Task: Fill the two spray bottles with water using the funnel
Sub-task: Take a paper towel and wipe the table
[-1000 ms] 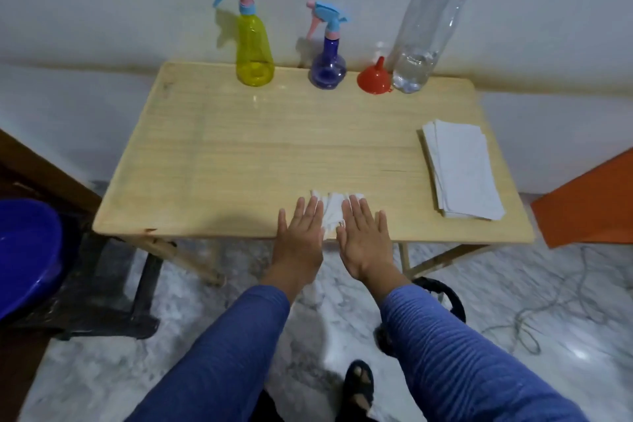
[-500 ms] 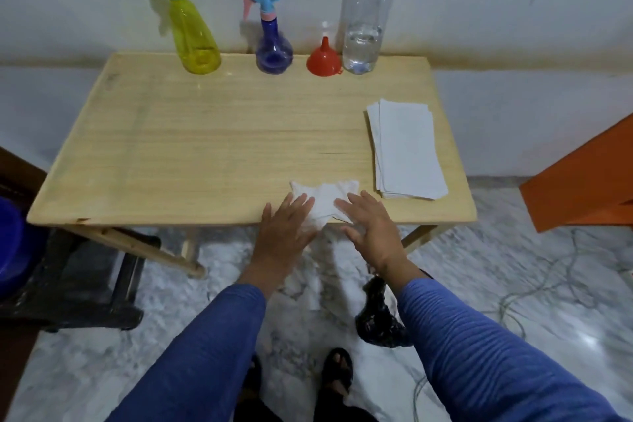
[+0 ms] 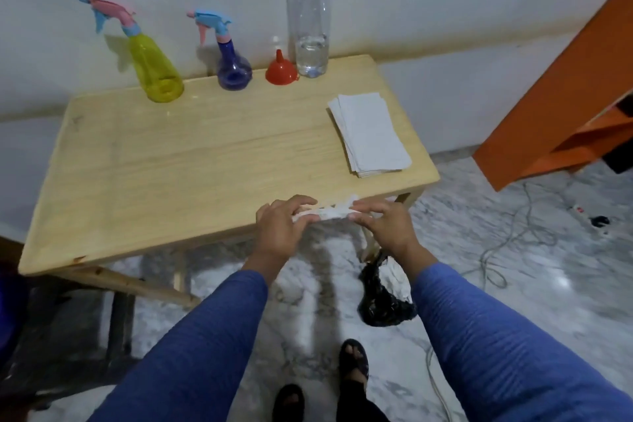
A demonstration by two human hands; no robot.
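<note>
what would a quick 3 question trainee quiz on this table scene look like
1. True or false: the red funnel sits in a bottle neck.
2. Which stands nearest the funnel? A yellow spray bottle B clear water bottle C stack of paper napkins
3. What do the left hand and right hand hold?

Key: 1 false, it lies mouth down on the table. 2 B. 3 a crumpled white tissue, pinched at the table's near edge.

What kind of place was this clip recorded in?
Probably a room in a home, not a lab: a small wooden table against a plain wall, marble-patterned floor, and a power strip with loose cable on the floor.
</note>
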